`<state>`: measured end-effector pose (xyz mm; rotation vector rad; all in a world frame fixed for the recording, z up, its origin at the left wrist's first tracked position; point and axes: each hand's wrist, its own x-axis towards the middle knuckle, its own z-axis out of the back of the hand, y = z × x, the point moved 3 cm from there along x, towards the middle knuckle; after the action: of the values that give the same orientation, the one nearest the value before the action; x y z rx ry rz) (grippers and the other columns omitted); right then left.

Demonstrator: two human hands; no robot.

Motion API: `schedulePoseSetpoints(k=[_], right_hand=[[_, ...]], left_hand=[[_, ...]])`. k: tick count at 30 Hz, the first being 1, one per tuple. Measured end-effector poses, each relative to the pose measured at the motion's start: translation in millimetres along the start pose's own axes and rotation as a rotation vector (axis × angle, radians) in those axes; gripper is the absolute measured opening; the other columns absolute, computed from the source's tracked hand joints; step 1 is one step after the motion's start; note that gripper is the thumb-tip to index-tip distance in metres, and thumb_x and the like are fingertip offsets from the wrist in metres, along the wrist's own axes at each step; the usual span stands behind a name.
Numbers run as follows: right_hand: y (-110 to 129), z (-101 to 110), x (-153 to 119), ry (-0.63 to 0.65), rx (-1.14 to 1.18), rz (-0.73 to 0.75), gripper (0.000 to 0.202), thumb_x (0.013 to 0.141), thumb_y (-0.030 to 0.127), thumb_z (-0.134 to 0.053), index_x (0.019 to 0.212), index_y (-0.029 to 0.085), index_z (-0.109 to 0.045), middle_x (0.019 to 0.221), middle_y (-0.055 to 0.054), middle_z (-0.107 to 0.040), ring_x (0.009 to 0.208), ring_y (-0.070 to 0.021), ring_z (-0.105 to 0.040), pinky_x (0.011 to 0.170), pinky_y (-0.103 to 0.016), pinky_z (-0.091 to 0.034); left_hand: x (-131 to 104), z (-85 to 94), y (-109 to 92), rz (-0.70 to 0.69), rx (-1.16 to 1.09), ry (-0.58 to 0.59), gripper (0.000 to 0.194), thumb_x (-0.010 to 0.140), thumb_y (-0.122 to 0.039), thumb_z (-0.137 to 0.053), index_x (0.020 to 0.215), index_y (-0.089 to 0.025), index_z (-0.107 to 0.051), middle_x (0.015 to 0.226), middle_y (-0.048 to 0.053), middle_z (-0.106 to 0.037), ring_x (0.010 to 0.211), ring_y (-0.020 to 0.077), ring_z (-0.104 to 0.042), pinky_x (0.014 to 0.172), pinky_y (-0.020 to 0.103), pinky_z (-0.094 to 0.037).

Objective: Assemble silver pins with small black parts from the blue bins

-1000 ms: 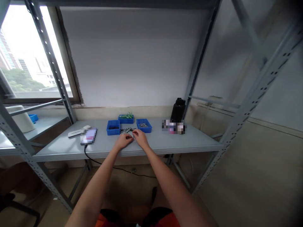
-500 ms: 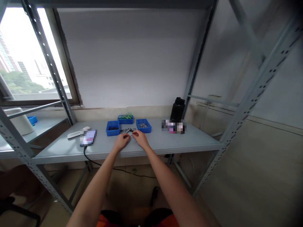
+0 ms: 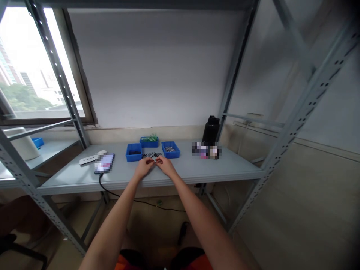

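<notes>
My left hand (image 3: 144,167) and my right hand (image 3: 165,165) meet fingertip to fingertip just above the front of the grey shelf top. Both are closed in a pinch; whatever lies between the fingers is too small to name. Right behind them is a loose pile of small black and silvery pieces (image 3: 152,155). A blue bin (image 3: 134,159) with dark contents stands to the left of the pile. On its right is another blue bin (image 3: 172,154) holding small shiny metal parts. Green strip-like pieces (image 3: 152,137) fill a third blue bin (image 3: 149,144) at the back.
A phone (image 3: 105,163) with a black cable (image 3: 112,193) lies on the left, beside a white flat object (image 3: 88,160). At the right stand a black bottle (image 3: 211,130) and some blurred-out items (image 3: 206,150). Metal uprights (image 3: 247,198) frame the shelf.
My two hands have come slightly closer together, and the thin dark piece that showed between the fingertips is now hardly visible. The bins and pile stay where they were.
</notes>
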<state>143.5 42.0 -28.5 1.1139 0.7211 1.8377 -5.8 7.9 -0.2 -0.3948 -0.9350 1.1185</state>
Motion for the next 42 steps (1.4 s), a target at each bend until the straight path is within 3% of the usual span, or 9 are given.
schedulePoseSetpoints(k=[3,9,13,23,32,37,42], right_hand=[[1,-1,-1,0.018,0.036,-0.007,0.015,0.078,0.016,-0.068,0.092,0.020,-0.067,0.088,-0.004,-0.072,0.081,-0.0172,-0.068,0.080,-0.030,-0.051],[8,2,-4,-0.022,-0.004,0.018,0.011,0.083,0.024,-0.064,0.092,0.020,-0.069,0.091,-0.006,-0.072,0.082,-0.0182,-0.067,0.080,-0.031,-0.051],[11,3,-6,-0.029,0.000,0.032,0.011,0.085,0.027,-0.060,0.089,0.020,-0.069,0.088,-0.005,-0.073,0.083,-0.0183,-0.067,0.080,-0.031,-0.050],[8,5,-6,-0.043,-0.009,0.015,0.016,0.087,0.031,-0.057,0.093,0.021,-0.067,0.085,-0.004,-0.071,0.081,-0.0177,-0.065,0.075,-0.028,-0.047],[2,3,-4,-0.013,-0.028,0.003,0.018,0.089,0.032,-0.052,0.086,0.021,-0.066,0.069,0.000,-0.065,0.067,-0.0159,-0.060,0.069,-0.026,-0.045],[-2,3,-2,-0.047,0.017,-0.072,0.016,0.089,0.030,-0.053,0.087,0.020,-0.065,0.072,-0.001,-0.067,0.067,-0.0160,-0.062,0.067,-0.025,-0.046],[2,3,-3,-0.004,-0.019,-0.032,0.014,0.088,0.028,-0.054,0.084,0.020,-0.065,0.070,-0.001,-0.066,0.067,-0.0154,-0.060,0.068,-0.025,-0.045]], left_hand=[[0,-1.0,0,-0.013,-0.007,0.011,0.015,0.080,-0.024,-0.060,0.081,-0.015,-0.072,0.082,0.007,-0.073,0.074,0.0182,-0.062,0.072,0.028,-0.046],[-1,1.0,6,0.087,-0.037,-0.130,0.006,0.075,-0.021,-0.058,0.074,-0.015,-0.061,0.067,0.002,-0.063,0.066,0.0155,-0.056,0.065,0.026,-0.040],[-1,-0.9,10,0.095,-0.065,-0.113,0.004,0.073,-0.020,-0.058,0.074,-0.017,-0.056,0.064,-0.001,-0.060,0.063,0.0144,-0.054,0.062,0.025,-0.038],[0,0.9,2,-0.016,-0.033,-0.030,0.017,0.082,-0.027,-0.057,0.085,-0.015,-0.069,0.090,0.009,-0.074,0.083,0.0206,-0.065,0.080,0.030,-0.048],[0,2.2,-1,0.025,0.006,-0.034,0.018,0.082,-0.026,-0.063,0.090,-0.014,-0.074,0.094,0.011,-0.075,0.084,0.0220,-0.067,0.081,0.031,-0.050],[0,2.3,-1,0.046,0.016,-0.033,0.019,0.083,-0.024,-0.060,0.090,-0.014,-0.075,0.094,0.011,-0.075,0.088,0.0231,-0.068,0.082,0.031,-0.050],[0,3.5,1,0.043,0.007,-0.077,0.020,0.084,-0.025,-0.059,0.091,-0.014,-0.074,0.093,0.010,-0.076,0.085,0.0224,-0.067,0.082,0.032,-0.050]])
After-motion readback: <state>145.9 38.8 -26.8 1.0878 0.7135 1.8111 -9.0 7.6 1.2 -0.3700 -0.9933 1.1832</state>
